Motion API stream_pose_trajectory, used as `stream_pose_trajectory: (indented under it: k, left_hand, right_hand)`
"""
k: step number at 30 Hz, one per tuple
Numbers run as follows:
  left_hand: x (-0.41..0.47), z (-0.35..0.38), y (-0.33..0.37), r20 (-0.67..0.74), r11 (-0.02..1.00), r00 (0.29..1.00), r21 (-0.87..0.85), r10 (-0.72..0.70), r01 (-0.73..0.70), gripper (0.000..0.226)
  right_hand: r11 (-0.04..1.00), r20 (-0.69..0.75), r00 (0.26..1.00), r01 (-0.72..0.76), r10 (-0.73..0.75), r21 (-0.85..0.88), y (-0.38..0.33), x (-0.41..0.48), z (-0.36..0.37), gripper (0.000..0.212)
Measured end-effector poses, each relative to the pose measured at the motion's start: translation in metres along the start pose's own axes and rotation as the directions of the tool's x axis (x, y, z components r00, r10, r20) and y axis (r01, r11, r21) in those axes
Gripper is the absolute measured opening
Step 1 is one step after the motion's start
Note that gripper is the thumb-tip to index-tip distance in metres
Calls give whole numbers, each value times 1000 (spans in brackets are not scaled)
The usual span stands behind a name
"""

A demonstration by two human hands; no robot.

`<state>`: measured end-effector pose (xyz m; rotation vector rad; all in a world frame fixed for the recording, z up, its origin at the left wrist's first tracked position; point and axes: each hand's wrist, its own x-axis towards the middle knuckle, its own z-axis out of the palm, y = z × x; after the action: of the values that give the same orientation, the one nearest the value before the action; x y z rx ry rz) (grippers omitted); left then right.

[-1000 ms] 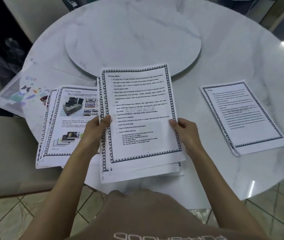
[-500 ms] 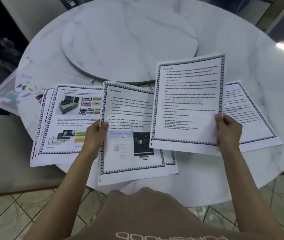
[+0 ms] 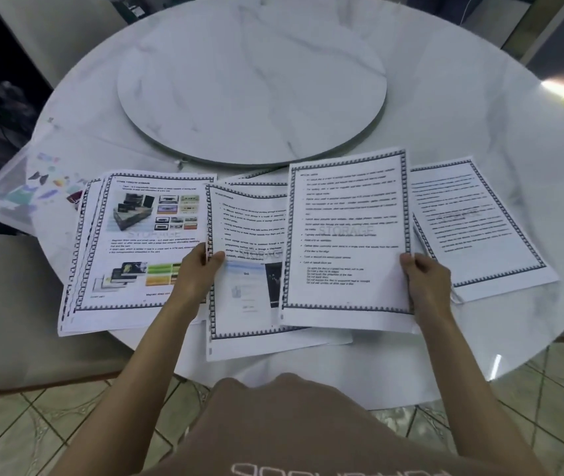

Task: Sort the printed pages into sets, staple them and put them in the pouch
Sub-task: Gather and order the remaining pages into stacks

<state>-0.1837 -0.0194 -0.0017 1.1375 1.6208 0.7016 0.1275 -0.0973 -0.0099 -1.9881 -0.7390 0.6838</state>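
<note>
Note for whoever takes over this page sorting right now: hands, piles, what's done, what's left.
Left hand pinches the left edge of the middle stack.
Right hand holds one text-only page over the gap between that stack and the right pile.
Left pile, pictures on top, lies on the table; the clear pouch lies beyond it, far left.
Done: two piles started either side.
Left: place the held page, sort the middle stack, staple, fill the pouch. No stapler in view.

Round white marble table (image 3: 479, 108) with turntable (image 3: 249, 84), tiled floor (image 3: 16, 438), pale chairs (image 3: 9, 310).
</note>
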Motion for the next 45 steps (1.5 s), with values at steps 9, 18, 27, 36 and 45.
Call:
stream_pose_trajectory:
  k: [9, 18, 27, 36, 45]
  left_hand:
    - [-7, 17, -3, 132, 997, 989, -2, -71, 72, 55]
    - [-7, -27, -5, -72, 993, 995, 97, 73, -66, 34]
    - [-5, -82, -18, -203, 991, 979, -127, 23, -50, 33]
    - [-11, -87, -13, -170, 980, 982, -165, 78, -107, 32]
    - [-5, -80, -2, -40, 964, 994, -245, 101, -108, 18]
  right_hand:
    - [998, 295, 955, -25, 39, -51, -2, -50, 52, 19]
    - [953, 141, 982, 160, -126, -259, -14, -32, 68, 24]
    - [859, 185, 972, 218, -147, -463, -20, -31, 100, 46]
    - [977, 64, 987, 156, -148, -143, -23, -20, 83, 14]
    - [991, 144, 987, 51, -69, 123, -40, -4, 58, 6]
